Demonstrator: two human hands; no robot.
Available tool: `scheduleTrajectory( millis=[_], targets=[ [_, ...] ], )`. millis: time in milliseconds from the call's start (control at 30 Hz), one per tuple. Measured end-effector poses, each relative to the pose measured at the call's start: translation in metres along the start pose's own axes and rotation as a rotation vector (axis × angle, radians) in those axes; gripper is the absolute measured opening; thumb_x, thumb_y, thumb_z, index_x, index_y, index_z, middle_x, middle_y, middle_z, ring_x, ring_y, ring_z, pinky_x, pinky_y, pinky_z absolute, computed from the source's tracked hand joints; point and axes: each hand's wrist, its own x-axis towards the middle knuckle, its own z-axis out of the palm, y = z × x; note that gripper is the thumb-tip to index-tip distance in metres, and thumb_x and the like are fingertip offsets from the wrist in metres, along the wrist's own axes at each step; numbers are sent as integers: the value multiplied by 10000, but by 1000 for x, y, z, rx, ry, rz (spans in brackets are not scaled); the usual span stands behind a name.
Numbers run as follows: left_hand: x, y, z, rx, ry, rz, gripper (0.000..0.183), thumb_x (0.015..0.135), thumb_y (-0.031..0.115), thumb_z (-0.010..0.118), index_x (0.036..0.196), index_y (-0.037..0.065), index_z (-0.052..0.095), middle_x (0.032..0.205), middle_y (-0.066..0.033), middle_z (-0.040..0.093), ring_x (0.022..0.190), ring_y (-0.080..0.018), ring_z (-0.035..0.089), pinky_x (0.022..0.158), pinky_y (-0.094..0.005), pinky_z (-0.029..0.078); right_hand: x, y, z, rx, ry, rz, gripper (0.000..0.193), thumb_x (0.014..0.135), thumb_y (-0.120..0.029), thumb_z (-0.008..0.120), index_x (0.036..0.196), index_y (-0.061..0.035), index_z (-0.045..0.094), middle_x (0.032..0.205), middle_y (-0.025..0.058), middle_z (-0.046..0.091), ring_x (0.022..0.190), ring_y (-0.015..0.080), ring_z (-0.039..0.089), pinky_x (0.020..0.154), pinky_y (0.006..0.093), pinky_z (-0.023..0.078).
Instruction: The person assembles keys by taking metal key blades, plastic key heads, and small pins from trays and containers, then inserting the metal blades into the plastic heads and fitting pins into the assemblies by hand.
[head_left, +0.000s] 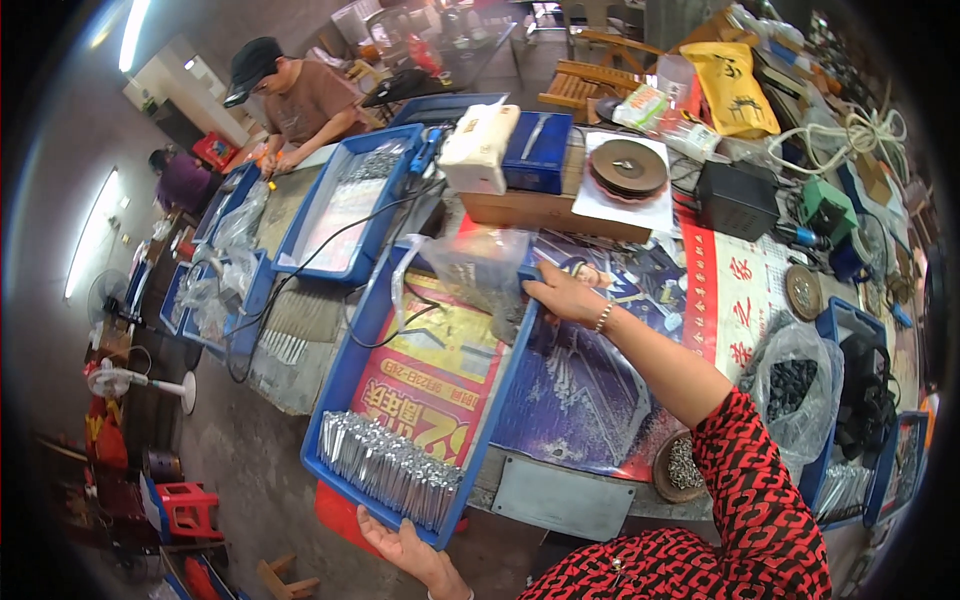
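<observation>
A long blue plastic tray (318, 412) lies tilted in front of me. Rows of thin silvery metal pieces (390, 468) are packed at its near end, over a yellow and pink printed sheet (440, 360). A clear plastic bag (478, 268) with small contents I cannot make out fills its far end. My left hand (408, 552) is closed on the tray's near edge from below, its fingertips partly hidden. My right hand (566, 298) grips the far part of its right rim, a bracelet on the wrist.
A poster-covered table (590, 400) bears grinding discs (628, 168), a tissue pack (480, 148), a blue box (538, 150) and a dark power box (738, 198). Bowls of small parts (684, 466) stand at right. Black cable crosses near another blue tray (350, 205). A co-worker (305, 100) works at far left.
</observation>
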Motion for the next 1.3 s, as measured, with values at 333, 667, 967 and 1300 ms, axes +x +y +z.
scheduleTrajectory(
  millis=[333, 667, 967, 1300],
  targets=[
    [0, 5, 8, -2, -12, -16, 661, 668, -154, 319, 1310, 3, 301, 1367, -180, 313, 1259, -304, 339, 1054, -421, 270, -6, 42, -103, -952, 669, -348, 192, 816, -199, 523, 892, -34, 586, 836, 204, 622, 785, 354, 606, 689, 445, 472],
    [9, -1, 4, 121, 9, 19, 680, 636, -158, 316, 1301, -16, 296, 1363, -190, 314, 1250, -321, 346, 1061, -430, 259, 7, 54, -103, -1180, 498, -296, 156, 773, -81, 496, 906, -41, 569, 877, 180, 623, 803, 335, 628, 701, 423, 501],
    [12, 9, 10, 177, 50, -70, 622, 690, -117, 364, 1303, -6, 347, 1366, -187, 315, 1255, -302, 344, 1040, -393, 273, 5, 50, -95, -1173, 535, -268, 176, 749, -85, 538, 919, -54, 570, 876, 183, 622, 802, 333, 631, 672, 415, 507],
    [9, 8, -2, 80, 17, -90, 472, 837, 31, 419, 1292, -22, 306, 1320, -181, 355, 1192, -280, 390, 1004, -390, 321, 10, 61, -96, -1241, 606, -327, 160, 761, -106, 516, 906, -64, 570, 950, 126, 604, 772, 300, 632, 663, 387, 512]
  ],
)
